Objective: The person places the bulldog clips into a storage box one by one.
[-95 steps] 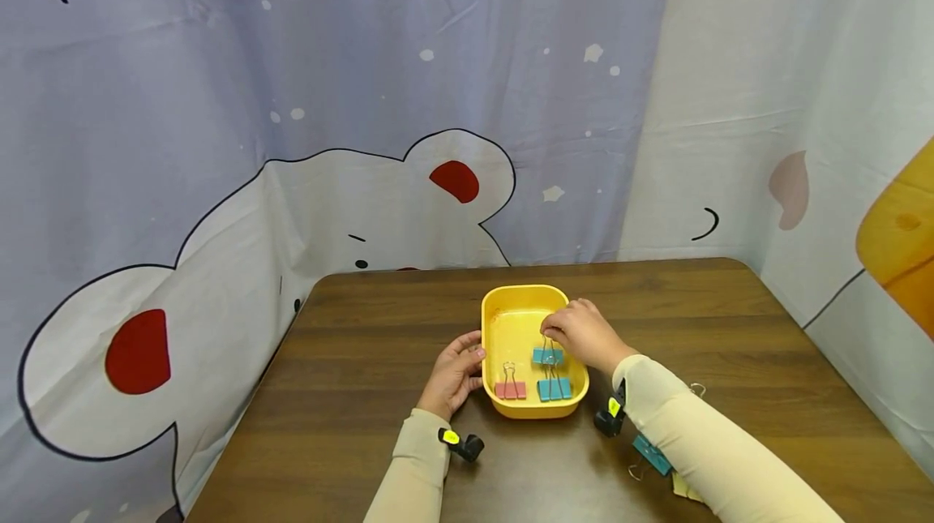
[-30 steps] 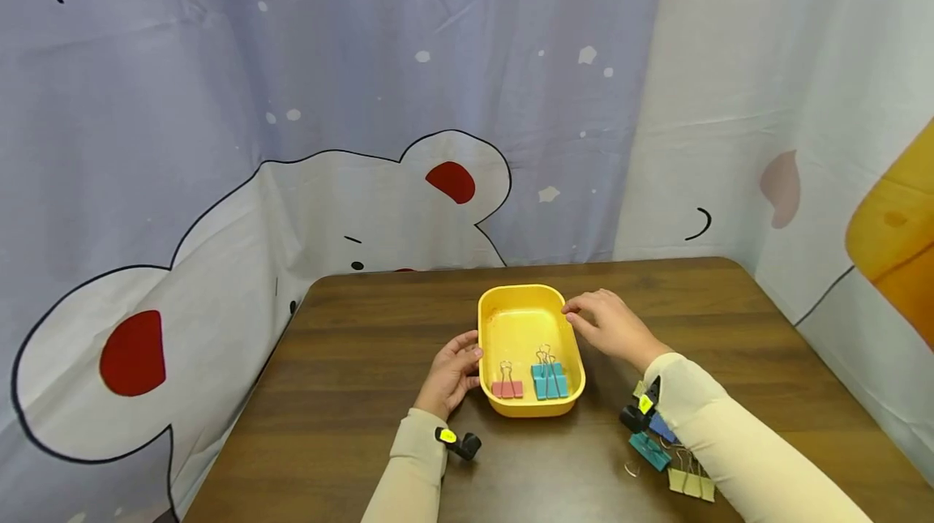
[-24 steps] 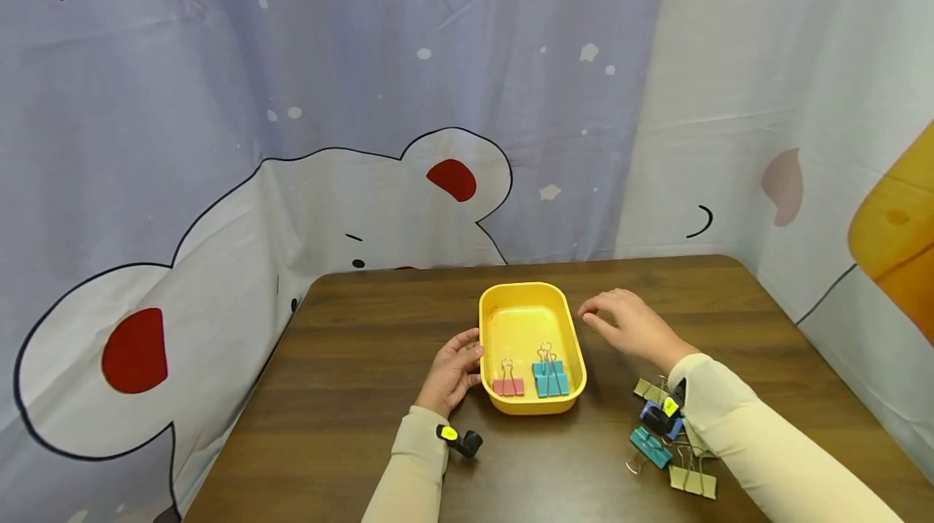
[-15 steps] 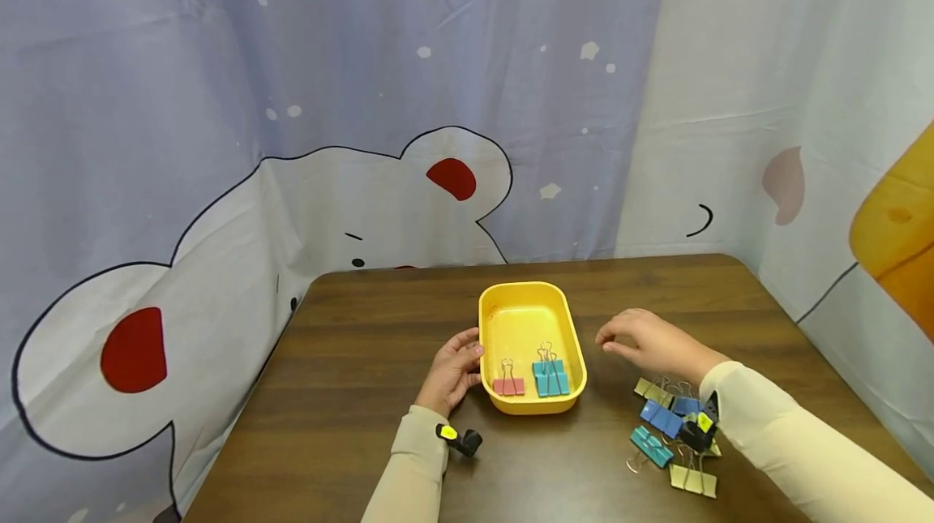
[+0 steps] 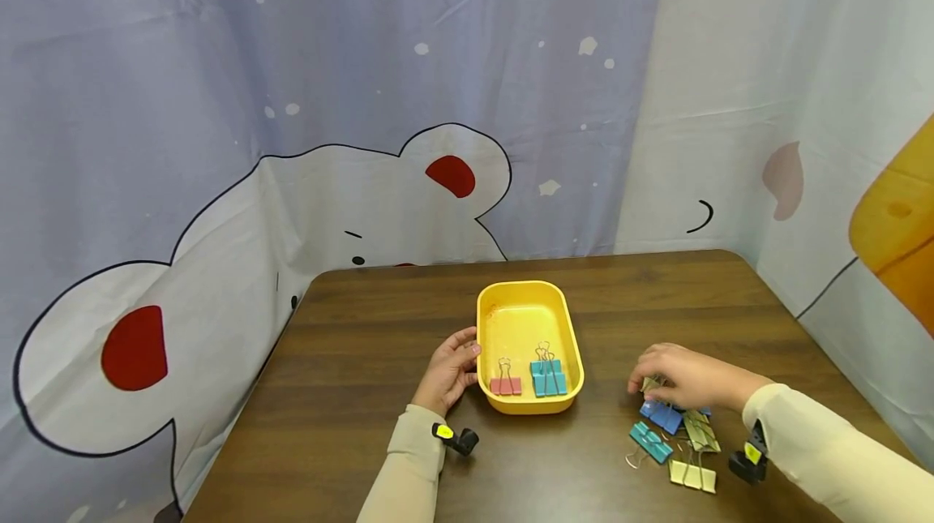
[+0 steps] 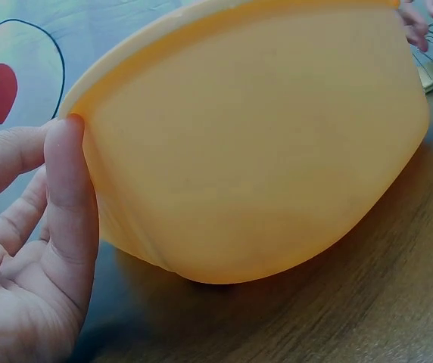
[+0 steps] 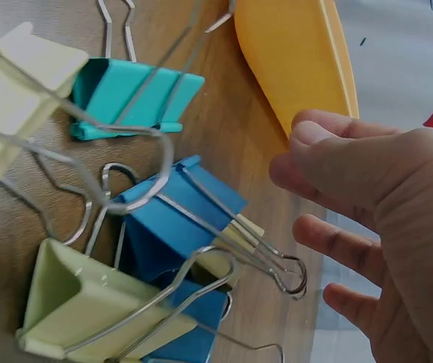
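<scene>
My left hand point(image 5: 447, 373) holds the yellow tray point(image 5: 518, 327) by its left side, thumb and index finger meeting at the rim in the left wrist view. Inside the tray, a pink binder clip point(image 5: 506, 386) and light-blue binder clips point(image 5: 549, 379) stand near the front wall, handles pointing back. My right hand point(image 5: 689, 375) hovers over a small pile of binder clips, fingers loosely bent with nothing between them. Closest to it are a blue binder clip point(image 7: 186, 204) and a pale yellow one point(image 7: 95, 302). The hand hides part of the pile's far side.
A teal binder clip point(image 5: 651, 442) lies at the pile's left edge, a pale yellow binder clip point(image 5: 692, 476) at its front. Everything sits on a brown wooden table point(image 5: 394, 304). A printed curtain point(image 5: 350, 85) hangs behind the table.
The light-blue binder clip my right hand pinched now rests in the tray. That hand has since moved right and nearer, from the tray to the pile. My left hand has stayed put.
</scene>
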The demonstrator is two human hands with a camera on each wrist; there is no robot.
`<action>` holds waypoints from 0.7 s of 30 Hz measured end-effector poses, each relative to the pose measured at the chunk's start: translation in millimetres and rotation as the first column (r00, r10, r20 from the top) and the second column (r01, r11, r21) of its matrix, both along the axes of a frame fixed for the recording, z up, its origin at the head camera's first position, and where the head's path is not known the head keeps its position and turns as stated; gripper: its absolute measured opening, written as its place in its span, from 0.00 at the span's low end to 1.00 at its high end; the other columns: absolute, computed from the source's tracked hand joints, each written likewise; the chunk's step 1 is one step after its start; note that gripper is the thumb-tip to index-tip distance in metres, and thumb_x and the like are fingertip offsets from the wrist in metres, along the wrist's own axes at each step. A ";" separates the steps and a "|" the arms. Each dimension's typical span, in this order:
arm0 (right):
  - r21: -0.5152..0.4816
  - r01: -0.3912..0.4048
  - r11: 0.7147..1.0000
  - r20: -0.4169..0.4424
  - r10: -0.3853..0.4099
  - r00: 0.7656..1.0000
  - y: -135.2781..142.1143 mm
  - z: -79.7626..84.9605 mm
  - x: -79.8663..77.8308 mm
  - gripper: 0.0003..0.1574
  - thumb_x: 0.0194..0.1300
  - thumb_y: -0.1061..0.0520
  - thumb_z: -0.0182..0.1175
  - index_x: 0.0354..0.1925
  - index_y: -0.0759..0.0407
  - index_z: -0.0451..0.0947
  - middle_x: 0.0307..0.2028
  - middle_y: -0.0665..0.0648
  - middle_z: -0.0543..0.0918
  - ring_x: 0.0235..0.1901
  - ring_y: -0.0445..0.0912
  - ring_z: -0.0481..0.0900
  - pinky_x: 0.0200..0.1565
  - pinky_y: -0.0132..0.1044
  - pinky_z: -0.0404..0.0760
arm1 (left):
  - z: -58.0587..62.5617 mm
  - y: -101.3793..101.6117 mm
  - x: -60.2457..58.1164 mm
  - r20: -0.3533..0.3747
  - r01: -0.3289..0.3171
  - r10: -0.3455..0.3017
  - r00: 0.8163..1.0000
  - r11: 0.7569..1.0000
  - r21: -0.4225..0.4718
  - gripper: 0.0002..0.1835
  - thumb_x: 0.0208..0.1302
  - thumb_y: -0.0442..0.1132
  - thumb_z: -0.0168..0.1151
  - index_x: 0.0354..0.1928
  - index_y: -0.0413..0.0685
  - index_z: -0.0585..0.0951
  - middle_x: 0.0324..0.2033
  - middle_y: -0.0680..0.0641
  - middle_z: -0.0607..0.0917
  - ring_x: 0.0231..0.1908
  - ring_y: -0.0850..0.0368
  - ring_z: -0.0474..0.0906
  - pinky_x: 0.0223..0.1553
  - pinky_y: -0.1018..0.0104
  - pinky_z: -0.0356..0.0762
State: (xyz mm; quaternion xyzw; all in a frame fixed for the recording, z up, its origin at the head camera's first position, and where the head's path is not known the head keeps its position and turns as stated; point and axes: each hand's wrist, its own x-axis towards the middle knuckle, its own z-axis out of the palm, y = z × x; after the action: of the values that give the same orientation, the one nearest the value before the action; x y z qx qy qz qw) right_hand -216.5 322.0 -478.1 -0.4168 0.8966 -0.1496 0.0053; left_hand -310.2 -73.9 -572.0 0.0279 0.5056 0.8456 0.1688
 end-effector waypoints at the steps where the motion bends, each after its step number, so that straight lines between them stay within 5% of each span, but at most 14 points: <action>1: 0.000 -0.003 1.000 0.004 0.003 1.000 1.4 -0.9 1.7 0.13 0.60 0.57 0.72 0.42 0.44 0.84 0.42 0.36 0.82 0.47 0.43 0.79 0.48 0.50 0.79 | -0.2 -0.1 0.0 0.001 0.000 0.000 1.000 1.000 0.000 0.23 0.72 0.26 0.55 0.67 0.35 0.68 0.45 0.43 0.82 0.29 0.60 0.80 0.24 0.68 0.84; 10: 0.043 0.049 0.998 0.101 -0.053 0.993 1.9 -4.0 12.7 0.21 0.50 0.49 0.78 0.44 0.38 0.84 0.45 0.33 0.80 0.50 0.43 0.76 0.53 0.53 0.76 | -0.3 -0.5 -0.2 0.001 -0.006 0.006 1.000 1.000 0.012 0.25 0.72 0.25 0.55 0.69 0.32 0.65 0.43 0.44 0.83 0.29 0.59 0.80 0.25 0.68 0.84; 14: 0.050 0.043 0.998 0.086 -0.047 0.995 -1.1 -8.5 16.0 0.23 0.47 0.45 0.79 0.43 0.36 0.84 0.44 0.33 0.80 0.50 0.43 0.76 0.58 0.62 0.71 | -0.2 -0.8 -0.2 0.004 -0.003 0.003 1.000 1.000 0.016 0.25 0.72 0.25 0.54 0.69 0.32 0.65 0.43 0.45 0.83 0.29 0.59 0.80 0.24 0.68 0.84; 18: 0.043 0.001 0.999 0.019 -0.002 1.000 -2.2 -13.6 18.3 0.27 0.43 0.43 0.80 0.44 0.37 0.83 0.44 0.35 0.80 0.52 0.50 0.77 0.74 0.61 0.41 | 0.1 -0.3 0.0 0.005 -0.003 0.003 1.000 1.000 0.010 0.25 0.72 0.26 0.55 0.68 0.33 0.65 0.44 0.44 0.84 0.28 0.59 0.81 0.23 0.69 0.84; 21: 0.026 -0.039 0.999 -0.035 0.040 0.999 -2.9 -17.6 18.7 0.28 0.42 0.42 0.80 0.44 0.37 0.82 0.44 0.35 0.81 0.53 0.53 0.77 0.73 0.38 0.20 | -0.1 0.2 0.1 0.006 -0.004 0.004 1.000 1.000 0.008 0.24 0.72 0.26 0.56 0.68 0.34 0.67 0.45 0.43 0.83 0.28 0.59 0.81 0.23 0.69 0.84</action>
State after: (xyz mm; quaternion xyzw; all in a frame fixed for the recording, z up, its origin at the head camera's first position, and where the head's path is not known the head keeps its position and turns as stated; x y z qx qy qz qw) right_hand -197.8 319.2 -495.7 -0.4368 0.8900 -0.1307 -0.0024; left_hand -310.1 -73.7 -572.2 0.0249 0.5016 0.8481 0.1687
